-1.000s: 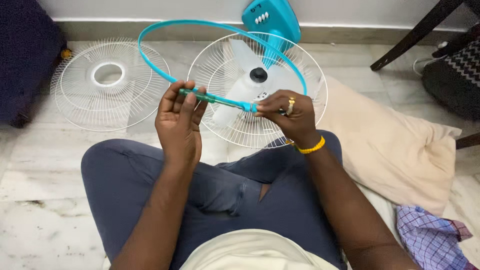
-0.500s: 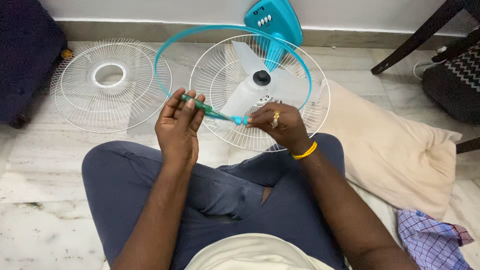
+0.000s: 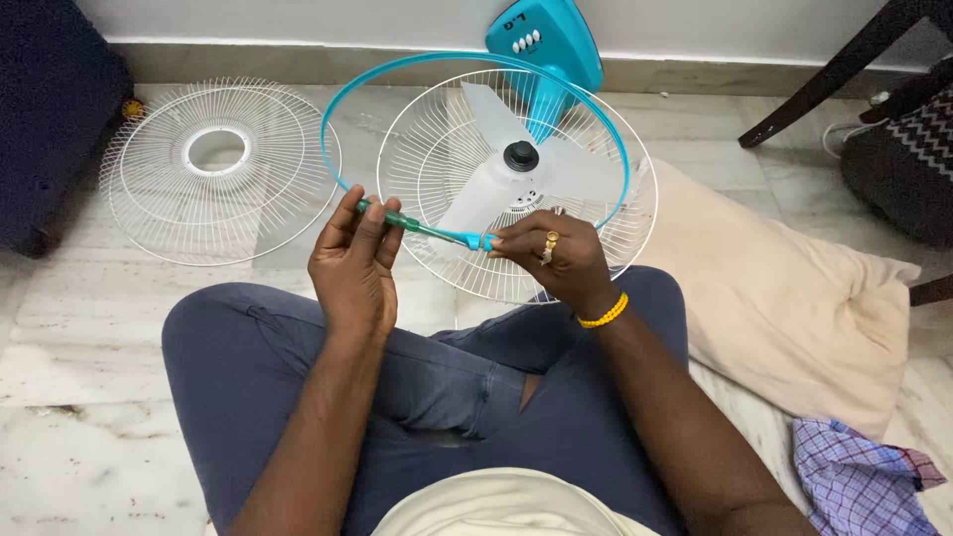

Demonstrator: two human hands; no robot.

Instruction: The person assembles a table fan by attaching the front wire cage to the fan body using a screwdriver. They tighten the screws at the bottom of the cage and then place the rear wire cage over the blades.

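My left hand (image 3: 354,260) grips the green handle of a screwdriver (image 3: 412,226) whose tip points right into the clamp end of a teal plastic guard ring (image 3: 417,65). My right hand (image 3: 551,260) pinches that clamp end of the ring and wears a gold ring and a yellow bracelet. The ring hovers over a table fan lying on its back, with a white rear wire guard (image 3: 606,248), pale translucent blades (image 3: 576,179) and a teal base (image 3: 551,40).
A loose white front wire guard (image 3: 174,213) lies on the marble floor at left, beside a dark bag (image 3: 45,119). A beige cushion (image 3: 794,298) and a checked cloth (image 3: 854,476) lie at right. A dark chair leg (image 3: 824,79) stands at back right.
The view has shifted a little, and my hands with the ring sit slightly lower and farther right over the fan. My left hand's fingers have turned on the screwdriver handle.
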